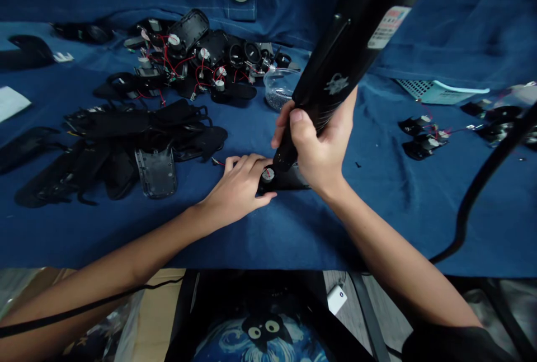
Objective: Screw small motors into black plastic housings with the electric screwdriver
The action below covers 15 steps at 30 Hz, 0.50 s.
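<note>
My right hand (321, 152) is wrapped round a long black power tool (327, 71), which slants down from the upper right with a label on its side. The tool's lower end meets a black plastic part (289, 178) lying on the blue cloth. My left hand (243, 188) holds the left end of that part between fingers and thumb. A round silver motor (268, 174) with red on it sits in the part beside my left fingers. The exact contact point at the tool's tip is hidden.
Black housings and red-wired motors (204, 53) are piled at the back left, black shells (157, 173) nearer on the left. A clear bowl (279, 88) stands behind my hands. At the right are a teal basket (440, 92), wired parts (422, 141) and a black cable (464, 211).
</note>
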### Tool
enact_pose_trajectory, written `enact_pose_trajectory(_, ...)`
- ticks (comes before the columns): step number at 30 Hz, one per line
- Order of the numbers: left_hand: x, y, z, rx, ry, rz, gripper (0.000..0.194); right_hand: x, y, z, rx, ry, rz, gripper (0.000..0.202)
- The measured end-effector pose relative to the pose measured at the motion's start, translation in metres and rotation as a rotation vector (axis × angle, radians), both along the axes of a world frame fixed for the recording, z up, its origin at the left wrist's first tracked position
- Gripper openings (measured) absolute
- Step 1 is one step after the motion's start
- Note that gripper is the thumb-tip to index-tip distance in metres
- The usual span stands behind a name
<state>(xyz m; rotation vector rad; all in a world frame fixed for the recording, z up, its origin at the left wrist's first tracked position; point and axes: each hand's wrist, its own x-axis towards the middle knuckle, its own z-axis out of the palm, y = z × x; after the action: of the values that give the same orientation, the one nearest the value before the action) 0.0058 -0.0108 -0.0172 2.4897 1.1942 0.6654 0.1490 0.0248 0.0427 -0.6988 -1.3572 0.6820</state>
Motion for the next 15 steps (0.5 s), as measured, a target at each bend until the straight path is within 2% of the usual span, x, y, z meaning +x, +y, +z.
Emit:
enact_pose_trajectory(4,-0.0008,-0.0005,-0.0016,0.001,0.023,0.002,0.054,-0.0037,0.0016,-0.0062,-0.04,0.021,-0.091,0.038)
enact_pose_trajectory(15,-0.0008,0.0002,-0.0029,0.011,0.032,-0.005,0.051,-0.0068,0.0005,-0.0086,-0.056,0.033,-0.129,0.039)
